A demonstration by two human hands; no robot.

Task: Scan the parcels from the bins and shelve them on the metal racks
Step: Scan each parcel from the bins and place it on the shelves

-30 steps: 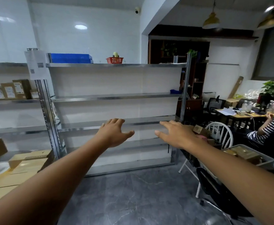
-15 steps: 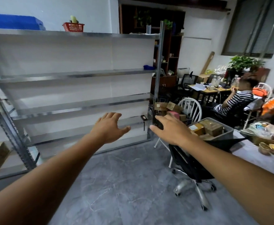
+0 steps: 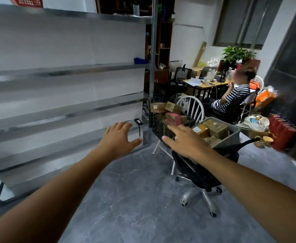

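Both hands are empty, fingers spread: my left hand (image 3: 119,139) and right hand (image 3: 184,141) reach forward, gripping nothing. I'd call this the fetch step, with no parcel picked yet. Just beyond my right fingertips sits the black lattice crate (image 3: 158,128). Further right is the grey plastic bin (image 3: 231,139). Both are heaped with boxy cardboard parcels (image 3: 217,129). Ahead of my left fingers a small black device (image 3: 137,121), perhaps the scanner, lies on the shiny steel rack (image 3: 73,113). Next move, I reckon: close round one carton's flat sides.
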